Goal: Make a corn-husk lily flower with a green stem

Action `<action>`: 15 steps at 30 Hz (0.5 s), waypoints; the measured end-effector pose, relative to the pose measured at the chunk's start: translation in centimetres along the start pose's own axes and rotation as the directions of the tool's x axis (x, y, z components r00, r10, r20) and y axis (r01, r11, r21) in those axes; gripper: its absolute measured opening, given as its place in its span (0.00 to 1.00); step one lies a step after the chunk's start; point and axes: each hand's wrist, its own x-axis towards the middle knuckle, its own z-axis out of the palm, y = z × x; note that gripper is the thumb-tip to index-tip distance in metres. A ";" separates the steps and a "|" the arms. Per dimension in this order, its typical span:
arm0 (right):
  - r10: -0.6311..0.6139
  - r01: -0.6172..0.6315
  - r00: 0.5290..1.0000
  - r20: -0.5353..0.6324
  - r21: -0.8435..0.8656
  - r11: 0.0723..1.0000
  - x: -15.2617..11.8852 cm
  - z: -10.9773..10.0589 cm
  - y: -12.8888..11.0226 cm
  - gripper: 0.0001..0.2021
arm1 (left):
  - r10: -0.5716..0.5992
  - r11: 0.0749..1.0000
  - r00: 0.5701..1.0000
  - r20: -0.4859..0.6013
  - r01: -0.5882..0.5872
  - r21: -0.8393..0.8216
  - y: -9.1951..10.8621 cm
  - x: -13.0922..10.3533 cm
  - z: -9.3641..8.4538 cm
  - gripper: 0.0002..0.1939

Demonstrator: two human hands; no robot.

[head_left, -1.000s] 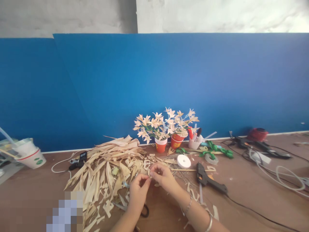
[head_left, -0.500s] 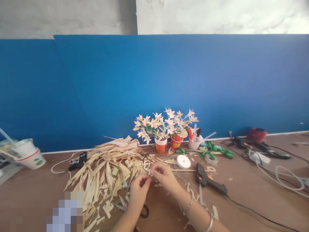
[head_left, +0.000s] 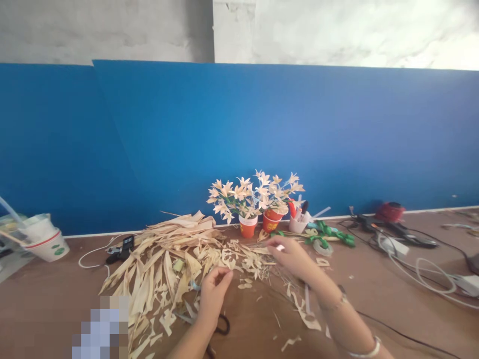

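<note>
Strips of dry, pale-tan husk (head_left: 170,269) lie heaped beside the left hand (head_left: 215,291), seemingly for easy reach, while orange-and-white cups (head_left: 247,229) prop pale star-shaped flowers (head_left: 239,192) upright. The left grip is pinched together, contents unclear; the right hand (head_left: 287,254), forearm slanting inward, arches over a mostly hidden white object (head_left: 280,248), its grip impossible to tell.

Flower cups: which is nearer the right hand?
The picture-right cup, beside the white tool cup; the other cup, left of it, stands farther from the right hand.
</note>
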 end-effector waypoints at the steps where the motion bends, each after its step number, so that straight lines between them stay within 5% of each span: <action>1: 0.078 -0.075 0.997 0.012 -0.173 0.982 -0.2 -1.5 0.8 0.07 | -0.003 1.000 1.000 0.000 0.003 -0.008 0.0 0.0 0.0 0.16; 3: 0.253 -0.229 0.967 -0.012 -0.465 0.855 -1.0 -3.7 2.7 0.07 | -0.016 1.000 1.000 0.000 0.016 -0.026 0.1 -0.1 0.0 0.16; 5: 0.348 -0.312 0.936 -0.050 -0.578 0.754 -2.1 -4.5 4.7 0.11 | -0.039 0.998 0.999 -0.005 0.039 -0.042 0.2 -0.2 0.0 0.16; 9: 0.444 -0.386 0.890 -0.102 -0.688 0.615 -4.0 -3.1 8.0 0.20 | -0.060 0.995 0.998 0.003 0.060 -0.085 0.7 -0.3 0.0 0.16; 12: 0.411 -0.370 0.905 -0.108 -0.678 0.636 -4.3 -2.1 9.9 0.22 | -0.071 0.992 0.997 0.001 0.071 -0.107 0.8 -0.3 0.1 0.17; 15: 0.312 -0.318 0.944 -0.108 -0.544 0.776 -4.0 -2.8 11.6 0.19 | -0.077 0.990 0.997 -0.007 0.075 -0.120 0.7 -0.1 0.1 0.18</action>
